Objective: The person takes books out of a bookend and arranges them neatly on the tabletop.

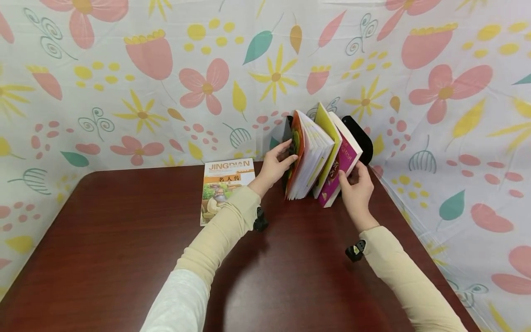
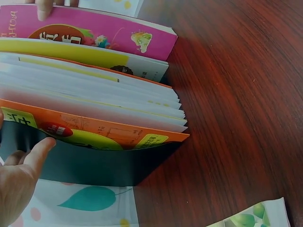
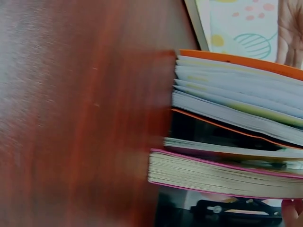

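Several books stand in a row on the table, leaning a little. At the row's left end my left hand (image 1: 273, 169) rests its fingers and thumb against the black bookend (image 2: 94, 163) and the orange-covered book (image 2: 99, 124). That book's white pages are fanned apart. Beside it stands a thinner yellow book (image 1: 325, 127), tilted toward the purple book (image 1: 341, 168). My right hand (image 1: 360, 190) pinches the purple book, thumb on its cover and fingers behind. Another black bookend panel (image 1: 360, 138) is behind the purple book, at the row's right end.
A paperback with JINGDIAN on its cover (image 1: 224, 184) lies flat on the brown table (image 1: 124, 249), left of the row. Behind and to the right, a floral cloth (image 1: 207, 92) hangs close to the table's edges.
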The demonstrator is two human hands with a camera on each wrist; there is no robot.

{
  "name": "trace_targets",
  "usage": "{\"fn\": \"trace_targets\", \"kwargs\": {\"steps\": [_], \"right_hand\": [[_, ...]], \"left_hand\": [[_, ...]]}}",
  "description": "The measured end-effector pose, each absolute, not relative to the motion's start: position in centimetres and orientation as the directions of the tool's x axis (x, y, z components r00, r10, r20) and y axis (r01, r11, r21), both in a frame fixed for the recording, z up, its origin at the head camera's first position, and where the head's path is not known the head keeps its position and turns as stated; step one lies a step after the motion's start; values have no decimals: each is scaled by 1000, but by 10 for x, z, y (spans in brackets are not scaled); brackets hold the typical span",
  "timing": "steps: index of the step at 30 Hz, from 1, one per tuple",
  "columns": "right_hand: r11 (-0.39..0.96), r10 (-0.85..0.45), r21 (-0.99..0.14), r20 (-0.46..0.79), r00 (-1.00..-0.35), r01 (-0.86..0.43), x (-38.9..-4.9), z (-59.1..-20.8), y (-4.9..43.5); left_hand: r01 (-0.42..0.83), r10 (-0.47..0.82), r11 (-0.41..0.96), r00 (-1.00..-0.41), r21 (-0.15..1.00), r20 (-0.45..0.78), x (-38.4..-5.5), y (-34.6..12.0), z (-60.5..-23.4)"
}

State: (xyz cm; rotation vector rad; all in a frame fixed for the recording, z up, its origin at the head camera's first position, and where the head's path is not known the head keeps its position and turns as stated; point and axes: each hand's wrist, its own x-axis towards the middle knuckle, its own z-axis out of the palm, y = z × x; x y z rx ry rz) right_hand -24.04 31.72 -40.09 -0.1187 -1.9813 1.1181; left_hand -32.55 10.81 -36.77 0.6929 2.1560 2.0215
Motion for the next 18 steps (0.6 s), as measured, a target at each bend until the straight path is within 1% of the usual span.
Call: {"fn": "trace_targets", "kwargs": {"steps": [5,9,11,14,18], "right_hand": [[556,447,-783,564,-695,-278,-239,-411,318],[517,433,-805,539,-723,-291,-238,-415,317],[518,429,-809,527,-733,-279,-238,-418,317],[551,426,-797,524,-738,-248,-239,-423,318],[595,424,-770,545,-723,-232,-240,-430,319]], "left_hand": [[272,402,22,-883,962,241,-325,108,-366],[269,407,20,-882,963,238,-327,107,-364],[263,409,22,-883,965,232,-327,107,-363],[259,412,31,-883,965,223,-328,106,-363],[241,416,33,-886,970,206,-328,105,-364]]}}
